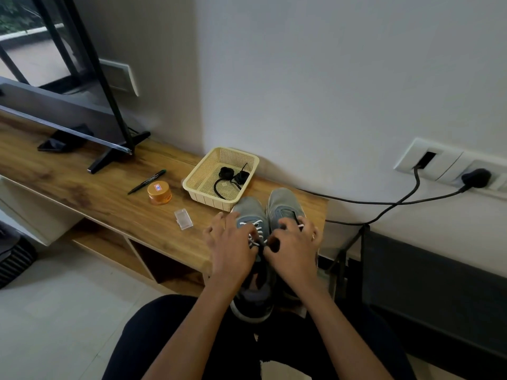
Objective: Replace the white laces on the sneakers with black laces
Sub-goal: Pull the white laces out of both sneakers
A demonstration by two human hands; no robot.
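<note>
**Head view: both hands at the white laces of sneakers on a wooden bench**

Head camera looks down past dark-trousered legs (pixel 170 338) and two bare forearms to a pair of grey sneakers. They stand side by side at the right end of the wooden bench (pixel 109 193), toes to the wall and heels over the near edge. The left hand (pixel 233 248) lies over the left sneaker (pixel 249 212) with its fingers curled onto the white laces (pixel 256 229). The right hand (pixel 295 248) lies over the right sneaker (pixel 282 201), fingers bent and a ring on one of them. Its thumb meets the left hand at the laces, but whether it pinches a lace cannot be told.

Left of the sneakers lies a small clear box (pixel 183 219). Beyond it stand an orange jar (pixel 159 192) and a dark pen (pixel 146 182). Just behind the sneakers' toes a cream basket (pixel 238 152) holds the black laces (pixel 233 174), coiled in small bundles.

Further left a television (pixel 55 105) stands on black feet. The floor (pixel 68 297) below is pale tile. The wall (pixel 329 78) behind is plain and light. At the right a socket panel (pixel 450 167) carries a black plug (pixel 476 178), and a cable (pixel 384 202) runs along the wall. A window (pixel 27 37) shows at the far left.
</note>
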